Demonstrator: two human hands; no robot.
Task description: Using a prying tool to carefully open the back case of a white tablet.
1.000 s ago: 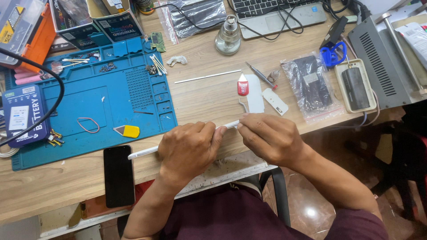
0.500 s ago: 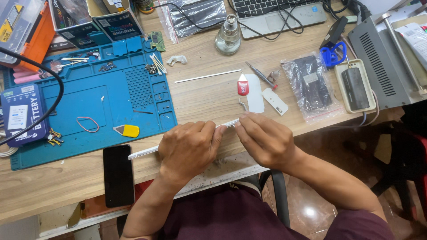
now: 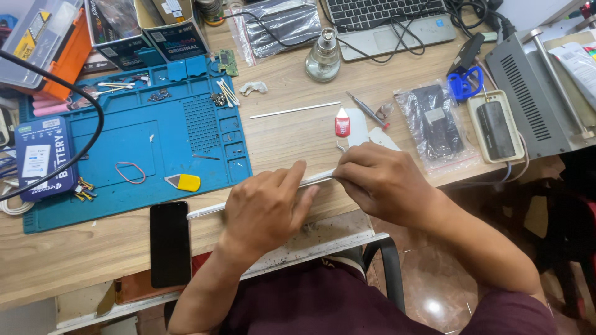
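Observation:
A long thin white strip (image 3: 208,210) lies along the front of the wooden desk (image 3: 292,133), running from the blue mat's corner to the right. My left hand (image 3: 264,208) presses flat on its middle, fingers pointing right. My right hand (image 3: 382,180) pinches the strip's right end between fingertips, close to the left fingertips. A black phone (image 3: 170,243) lies face down just left of my left hand.
A blue work mat (image 3: 133,146) holds a yellow pick (image 3: 184,182), screws and tweezers. A second white strip (image 3: 295,110), a small red-capped tube (image 3: 342,122), a glass bottle (image 3: 323,59), bagged parts (image 3: 434,124), a laptop (image 3: 388,22) and a grey unit (image 3: 534,93) sit behind.
My right hand has shifted slightly left along the strip toward my left fingertips. My left hand stays pressed on the strip.

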